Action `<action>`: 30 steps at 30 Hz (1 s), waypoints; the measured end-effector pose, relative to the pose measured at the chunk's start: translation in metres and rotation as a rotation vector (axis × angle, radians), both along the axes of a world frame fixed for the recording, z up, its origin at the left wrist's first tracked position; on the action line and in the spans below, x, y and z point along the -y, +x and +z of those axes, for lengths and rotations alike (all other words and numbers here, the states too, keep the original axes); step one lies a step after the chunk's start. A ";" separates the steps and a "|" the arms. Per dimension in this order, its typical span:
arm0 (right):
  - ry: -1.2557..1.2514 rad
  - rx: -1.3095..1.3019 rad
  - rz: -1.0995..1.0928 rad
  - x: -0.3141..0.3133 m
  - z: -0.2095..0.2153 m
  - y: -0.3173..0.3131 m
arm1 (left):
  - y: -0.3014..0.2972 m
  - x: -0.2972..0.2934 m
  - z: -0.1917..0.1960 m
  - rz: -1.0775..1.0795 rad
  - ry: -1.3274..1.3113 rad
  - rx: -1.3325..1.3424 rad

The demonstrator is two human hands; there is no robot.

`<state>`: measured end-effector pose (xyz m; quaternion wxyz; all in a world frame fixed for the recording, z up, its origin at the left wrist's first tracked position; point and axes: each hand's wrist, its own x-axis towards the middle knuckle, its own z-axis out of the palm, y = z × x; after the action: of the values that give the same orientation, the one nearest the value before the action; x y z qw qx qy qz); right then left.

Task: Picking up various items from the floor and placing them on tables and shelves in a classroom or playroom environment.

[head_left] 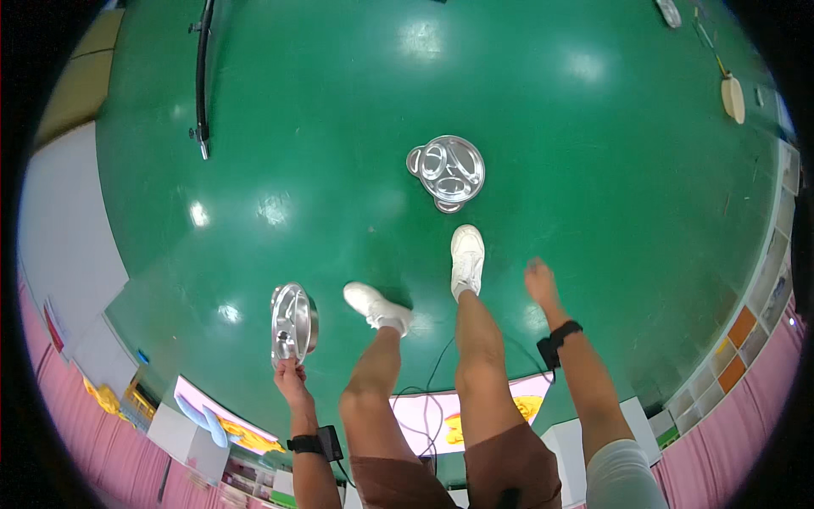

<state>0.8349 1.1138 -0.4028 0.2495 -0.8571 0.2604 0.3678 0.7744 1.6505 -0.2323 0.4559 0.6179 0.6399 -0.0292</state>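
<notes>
My left hand [292,380], low on the left, is closed on the rim of a shiny metal divided plate [291,322]. The plate is tilted nearly on edge, so both its compartments and its outer side show. My right hand [542,284] is off to the right of my legs, above the floor, with nothing visible in it; its fingers are blurred and foreshortened. On the floor beyond my right shoe lies another round metal divided plate [452,170] with three compartments and two ear-shaped lobes, apart from both hands.
Glossy green floor [339,110] spreads around my white shoes [467,254]. A black pole [202,76] lies far left, near a white panel [68,212]. A long-handled cream-coloured scoop [733,97] is far right. Shelving [746,331] lines the right side; cables [432,399] hang by my legs.
</notes>
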 end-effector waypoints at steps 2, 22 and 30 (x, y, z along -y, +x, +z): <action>0.102 0.064 -0.006 -0.012 -0.030 0.040 | 0.000 0.000 -0.010 -0.013 0.025 -0.007; 0.318 0.292 -0.082 -0.092 -0.087 0.168 | 0.009 0.076 -0.005 -0.117 -0.025 0.021; 0.847 0.203 -0.531 -0.060 0.182 0.125 | 0.110 0.160 0.145 -0.441 -0.174 0.328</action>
<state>0.9603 1.1738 -0.2211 0.6840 -0.6165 0.2717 0.2797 0.8841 1.4902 -0.0872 0.5873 0.6971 0.4030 -0.0824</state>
